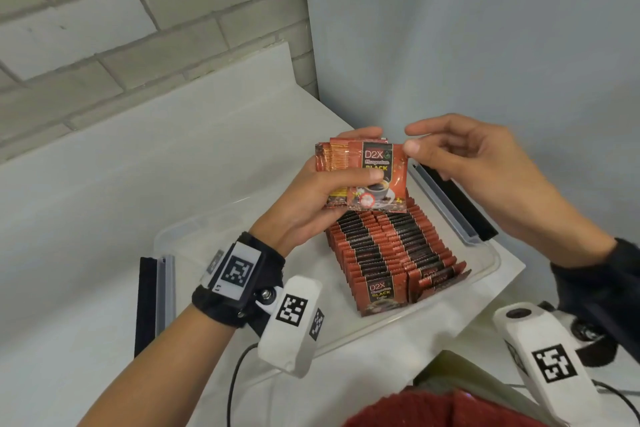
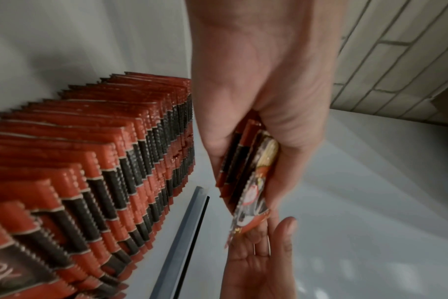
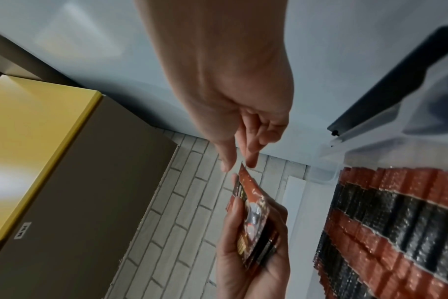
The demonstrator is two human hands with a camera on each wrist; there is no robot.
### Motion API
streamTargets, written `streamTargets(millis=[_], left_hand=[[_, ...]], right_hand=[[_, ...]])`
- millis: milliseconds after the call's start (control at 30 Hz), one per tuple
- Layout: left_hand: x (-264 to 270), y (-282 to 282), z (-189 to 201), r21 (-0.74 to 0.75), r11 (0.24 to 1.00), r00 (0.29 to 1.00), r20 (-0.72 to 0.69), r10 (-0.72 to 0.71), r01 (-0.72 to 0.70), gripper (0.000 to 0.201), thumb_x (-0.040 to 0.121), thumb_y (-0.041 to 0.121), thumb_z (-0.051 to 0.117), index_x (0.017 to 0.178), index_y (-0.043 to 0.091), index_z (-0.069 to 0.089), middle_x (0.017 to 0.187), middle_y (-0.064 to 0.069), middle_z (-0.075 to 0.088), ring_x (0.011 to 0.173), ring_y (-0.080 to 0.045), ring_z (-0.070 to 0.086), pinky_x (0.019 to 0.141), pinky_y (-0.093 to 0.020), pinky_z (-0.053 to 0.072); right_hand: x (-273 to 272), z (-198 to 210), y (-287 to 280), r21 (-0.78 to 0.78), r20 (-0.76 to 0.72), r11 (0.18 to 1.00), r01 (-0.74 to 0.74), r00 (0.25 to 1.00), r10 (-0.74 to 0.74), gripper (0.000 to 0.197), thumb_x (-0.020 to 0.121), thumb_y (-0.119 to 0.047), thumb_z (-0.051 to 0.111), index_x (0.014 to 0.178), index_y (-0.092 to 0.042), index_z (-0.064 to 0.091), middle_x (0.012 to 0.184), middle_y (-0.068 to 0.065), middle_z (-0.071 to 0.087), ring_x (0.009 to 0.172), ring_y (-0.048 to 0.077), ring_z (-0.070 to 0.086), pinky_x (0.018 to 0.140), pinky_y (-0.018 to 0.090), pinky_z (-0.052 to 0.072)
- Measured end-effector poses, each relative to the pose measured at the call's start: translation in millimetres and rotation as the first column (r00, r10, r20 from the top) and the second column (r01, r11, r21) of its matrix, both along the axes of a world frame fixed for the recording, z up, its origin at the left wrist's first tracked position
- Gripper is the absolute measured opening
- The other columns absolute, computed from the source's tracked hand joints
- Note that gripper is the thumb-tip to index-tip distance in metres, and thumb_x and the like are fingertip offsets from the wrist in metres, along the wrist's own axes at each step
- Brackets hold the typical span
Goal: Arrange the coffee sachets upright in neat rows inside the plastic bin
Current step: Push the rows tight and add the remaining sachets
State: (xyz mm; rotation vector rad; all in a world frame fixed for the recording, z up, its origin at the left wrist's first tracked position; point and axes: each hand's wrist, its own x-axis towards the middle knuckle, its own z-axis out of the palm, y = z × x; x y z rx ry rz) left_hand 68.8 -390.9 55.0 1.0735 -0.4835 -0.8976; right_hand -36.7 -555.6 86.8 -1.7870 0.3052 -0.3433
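Observation:
My left hand (image 1: 332, 191) grips a fanned bunch of red-and-black coffee sachets (image 1: 375, 180) above the clear plastic bin (image 1: 381, 331). Its thumb lies across their fronts and its fingers sit behind. My right hand (image 1: 414, 140) is at the front sachet's top right corner. Thumb and forefinger straddle that corner (image 3: 243, 170) with a small gap; the thumb touches it. Two rows of sachets (image 1: 388, 253) stand upright in the bin's right half, and a few at the near right end (image 1: 440, 279) lean over. The left wrist view shows the held bunch (image 2: 246, 172) edge-on beside the rows (image 2: 90, 161).
Grey-and-black latch handles hang at the bin's right (image 1: 450, 204) and left (image 1: 152, 302) ends. The bin sits on a white table in a corner, with a brick wall on the left and a plain wall on the right. The table edge (image 1: 516, 274) is close on the right. A yellow-topped box (image 3: 38, 141) is nearby.

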Motion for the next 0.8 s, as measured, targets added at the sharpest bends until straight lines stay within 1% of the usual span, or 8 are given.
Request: streamTargets(millis=[167, 267, 400, 467, 567, 667, 733, 800], left_hand=[[-1.1, -0.9, -0.5, 0.018, 1.000, 1.000, -0.011, -0.021, 0.021, 0.041, 0.080, -0.003, 0.063, 0.113, 0.020, 0.064, 0.111, -0.011, 0.069, 0.100, -0.029, 0.067, 0.083, -0.038, 0.056], [-0.4, -1.1, 1.1, 0.003, 1.000, 0.999, -0.049, 0.015, -0.015, 0.031, 0.084, 0.007, 0.061, 0.111, 0.021, 0.065, 0.111, -0.011, 0.068, 0.099, -0.026, 0.067, 0.084, -0.037, 0.056], [3.4, -1.2, 3.5, -0.021, 0.995, 0.991, -0.096, 0.096, -0.098, 0.028, 0.083, 0.022, 0.060, 0.110, 0.020, 0.064, 0.098, -0.010, 0.070, 0.090, -0.019, 0.068, 0.082, -0.034, 0.057], [5.1, -0.6, 3.9, -0.028, 0.992, 0.987, -0.109, 0.119, -0.123, 0.029, 0.082, 0.024, 0.059, 0.110, 0.020, 0.064, 0.093, -0.010, 0.070, 0.082, -0.019, 0.068, 0.078, -0.032, 0.057], [5.4, -0.1, 4.1, -0.042, 0.989, 0.981, -0.138, 0.137, -0.144, 0.029, 0.083, 0.021, 0.059, 0.111, 0.017, 0.063, 0.093, -0.012, 0.069, 0.078, -0.020, 0.067, 0.073, -0.032, 0.057], [5.2, -0.1, 2.7, -0.032, 0.989, 0.980, -0.139, 0.141, -0.147, 0.028, 0.085, 0.021, 0.059, 0.113, 0.017, 0.064, 0.095, -0.012, 0.069, 0.081, -0.020, 0.066, 0.078, -0.033, 0.056], [4.8, -0.6, 2.6, -0.026, 0.989, 0.980, -0.136, 0.143, -0.148, 0.029, 0.085, 0.022, 0.059, 0.113, 0.017, 0.063, 0.095, -0.012, 0.069, 0.083, -0.020, 0.066, 0.080, -0.033, 0.056], [4.7, -0.8, 2.8, -0.024, 0.988, 0.979, -0.141, 0.148, -0.153, 0.029, 0.085, 0.022, 0.059, 0.113, 0.017, 0.063, 0.096, -0.013, 0.068, 0.083, -0.020, 0.066, 0.079, -0.033, 0.056]], right_hand=[[0.9, -1.0, -3.0, -0.022, 0.010, 1.000, -0.010, 1.000, 0.010, 0.019, 0.081, -0.027, 0.070, 0.099, -0.021, 0.072, 0.078, -0.006, 0.072, 0.073, -0.001, 0.063, 0.060, 0.005, 0.041], [-1.1, -1.0, -6.5, -0.008, -0.020, 0.999, -0.040, 0.999, 0.040, 0.013, 0.084, -0.021, 0.068, 0.096, -0.021, 0.073, 0.079, -0.006, 0.072, 0.073, -0.002, 0.064, 0.060, 0.005, 0.042], [-11.1, -1.6, -7.0, 0.109, -0.087, 0.985, -0.136, 0.986, 0.146, 0.013, 0.084, -0.017, 0.064, 0.092, -0.016, 0.074, 0.088, 0.000, 0.076, 0.083, 0.007, 0.070, 0.069, 0.011, 0.051], [-17.8, -2.1, -2.5, 0.124, -0.118, 0.970, -0.208, 0.968, 0.222, 0.013, 0.085, -0.015, 0.063, 0.093, -0.012, 0.073, 0.089, 0.001, 0.076, 0.084, 0.011, 0.071, 0.070, 0.015, 0.054], [-26.0, -9.4, 8.8, 0.041, -0.169, 0.958, -0.285, 0.943, 0.288, 0.011, 0.088, -0.012, 0.062, 0.090, -0.012, 0.072, 0.080, -0.004, 0.074, 0.070, 0.003, 0.068, 0.061, 0.012, 0.052], [-31.7, -23.4, 17.4, -0.189, -0.176, 0.929, -0.319, 0.941, 0.288, 0.011, 0.088, -0.018, 0.064, 0.088, -0.023, 0.073, 0.080, -0.012, 0.072, 0.073, 0.000, 0.065, 0.066, 0.011, 0.049], [-33.9, -30.1, 19.1, -0.375, -0.178, 0.859, -0.349, 0.936, 0.303, 0.010, 0.088, -0.020, 0.065, 0.087, -0.028, 0.071, 0.074, -0.024, 0.066, 0.067, -0.003, 0.059, 0.060, 0.005, 0.040], [-34.6, -32.9, 19.0, -0.468, -0.202, 0.786, -0.403, 0.915, 0.349, 0.010, 0.088, -0.019, 0.066, 0.090, -0.026, 0.072, 0.072, -0.035, 0.060, 0.071, -0.012, 0.056, 0.060, 0.001, 0.037]])
